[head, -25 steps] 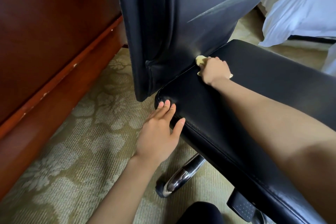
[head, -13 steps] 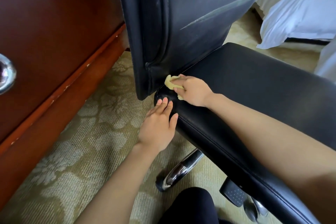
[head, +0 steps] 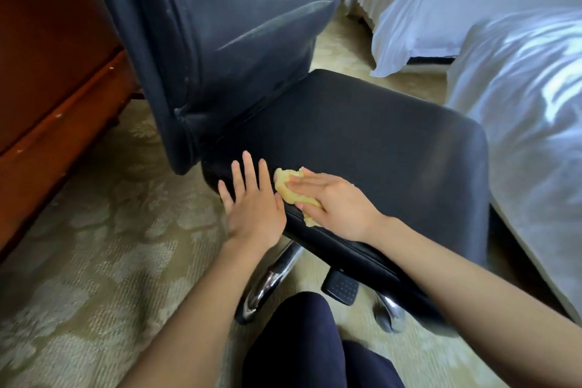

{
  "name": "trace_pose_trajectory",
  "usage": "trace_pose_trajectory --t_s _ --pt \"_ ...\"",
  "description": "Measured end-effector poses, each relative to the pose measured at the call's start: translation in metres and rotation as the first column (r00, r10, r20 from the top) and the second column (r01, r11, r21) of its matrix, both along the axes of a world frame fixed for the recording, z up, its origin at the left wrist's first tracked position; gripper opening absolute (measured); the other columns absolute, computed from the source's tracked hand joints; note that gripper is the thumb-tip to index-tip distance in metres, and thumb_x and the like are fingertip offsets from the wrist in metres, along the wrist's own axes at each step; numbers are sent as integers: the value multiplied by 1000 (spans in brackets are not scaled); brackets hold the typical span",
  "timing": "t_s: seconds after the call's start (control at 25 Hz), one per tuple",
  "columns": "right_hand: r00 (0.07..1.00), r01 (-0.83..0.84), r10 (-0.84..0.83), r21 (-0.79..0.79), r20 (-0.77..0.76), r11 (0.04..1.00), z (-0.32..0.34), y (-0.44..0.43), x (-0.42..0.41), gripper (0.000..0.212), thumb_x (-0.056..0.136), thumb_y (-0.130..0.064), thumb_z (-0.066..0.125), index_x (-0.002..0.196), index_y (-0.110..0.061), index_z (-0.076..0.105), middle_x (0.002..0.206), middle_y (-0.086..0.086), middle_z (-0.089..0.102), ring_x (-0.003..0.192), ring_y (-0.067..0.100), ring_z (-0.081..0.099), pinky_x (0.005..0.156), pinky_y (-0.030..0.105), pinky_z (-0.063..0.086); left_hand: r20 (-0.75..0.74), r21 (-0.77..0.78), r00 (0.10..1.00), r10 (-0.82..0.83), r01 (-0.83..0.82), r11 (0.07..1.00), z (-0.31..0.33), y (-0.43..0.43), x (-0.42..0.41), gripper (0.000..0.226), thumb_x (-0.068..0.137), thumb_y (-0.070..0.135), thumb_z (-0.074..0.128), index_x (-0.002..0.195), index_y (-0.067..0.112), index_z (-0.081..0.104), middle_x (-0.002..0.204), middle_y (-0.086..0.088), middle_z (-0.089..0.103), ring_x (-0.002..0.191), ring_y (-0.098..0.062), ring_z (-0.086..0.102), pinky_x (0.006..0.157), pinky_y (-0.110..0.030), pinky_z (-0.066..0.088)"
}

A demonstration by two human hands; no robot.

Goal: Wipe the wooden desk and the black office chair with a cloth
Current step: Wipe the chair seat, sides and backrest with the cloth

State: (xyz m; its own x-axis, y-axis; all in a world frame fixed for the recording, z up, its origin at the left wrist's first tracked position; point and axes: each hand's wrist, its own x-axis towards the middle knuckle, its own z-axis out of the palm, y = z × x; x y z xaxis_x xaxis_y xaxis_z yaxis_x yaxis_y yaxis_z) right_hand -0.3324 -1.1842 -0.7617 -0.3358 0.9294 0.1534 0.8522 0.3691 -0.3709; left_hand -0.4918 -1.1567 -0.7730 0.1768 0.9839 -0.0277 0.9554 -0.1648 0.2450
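1. Nearest of all, below the near edge of the padded seat (head: 362,142) of the black leather office chair (head: 252,98), a dark navy trousered knee (head: 299,340) rises from the bottom of the view over the beige patterned carpet (head: 94,230).
2. Under the seat, a curved chrome base leg (head: 271,280) slopes down to the carpet. A black ribbed lever paddle (head: 341,288) hangs near it, beneath the seat's near edge.
3. The left hand (head: 252,205) lies flat against the seat's near-left corner, fingers straight and spread, holding nothing.
4. The right hand (head: 337,203) is flat too, with its fingers straight. It presses a pale yellow crumpled cloth (head: 288,186) onto the seat's near edge. The cloth pokes out past the fingertips, close against the left hand.
5. From the hands, the seat stretches away and to the right.
6. The tall black backrest (head: 220,41) stands up from the seat's far-left side, with pale smears streaked across its upper part.
7. Left of the seat, past the backrest, the reddish-brown wooden bench (head: 47,57) stands on the carpet. Small pale chips show along its lower moulding.
8. Right of the seat lies a white-sheeted bed (head: 519,104). Beyond the seat's far side, further back, is a second white bed (head: 425,9).
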Motion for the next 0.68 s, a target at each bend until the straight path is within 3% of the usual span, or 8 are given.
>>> trace_pose_trajectory --t_s 0.16,0.32,0.48,0.6,0.68 --pt "988 148 -150 41 46 988 -4 -65 46 43 95 -27 54 137 -21 48 142 -7 46 140 10 29 115 25 21 171 104 973 -155 138 985 -8 -41 53 66 100 27 29 150 16 -12 155 -5 -26 143 -22 -24 115 -44 -12" --pt "964 260 -262 46 38 964 -6 -123 84 44 95 -28 53 137 -22 46 142 -8 46 140 9 28 115 28 25 162 163 936 -311 286 944 -19 -69 83 60 101 31 20 150 18 -12 156 3 -24 143 -16 -24 113 -42 -15" --pt "911 392 -382 37 -155 919 -15 -176 111 47 92 -25 52 138 -24 42 143 -14 40 139 3 26 115 21 20 124 176 929 -349 326 929 -26 -71 86 56 101 32 14 151 19 -9 158 6 -17 144 -13 -20 114 -41 -14" --pt "779 550 -523 -24 -346 835 -29 -190 119 49 94 -21 52 134 -43 35 143 -24 32 138 -3 25 110 8 14 130 173 914 -383 360 917 -26 -68 83 56 101 32 16 152 19 -4 159 7 -13 145 -14 -17 114 -40 -13" --pt "655 677 -653 -90 -381 731 -37 -180 127 47 95 -23 53 135 -42 37 142 -19 35 135 0 30 104 4 16 128 177 907 -400 376 909 -27 -67 82 55 101 32 16 152 19 -2 159 7 -11 145 -15 -15 115 -41 -11"
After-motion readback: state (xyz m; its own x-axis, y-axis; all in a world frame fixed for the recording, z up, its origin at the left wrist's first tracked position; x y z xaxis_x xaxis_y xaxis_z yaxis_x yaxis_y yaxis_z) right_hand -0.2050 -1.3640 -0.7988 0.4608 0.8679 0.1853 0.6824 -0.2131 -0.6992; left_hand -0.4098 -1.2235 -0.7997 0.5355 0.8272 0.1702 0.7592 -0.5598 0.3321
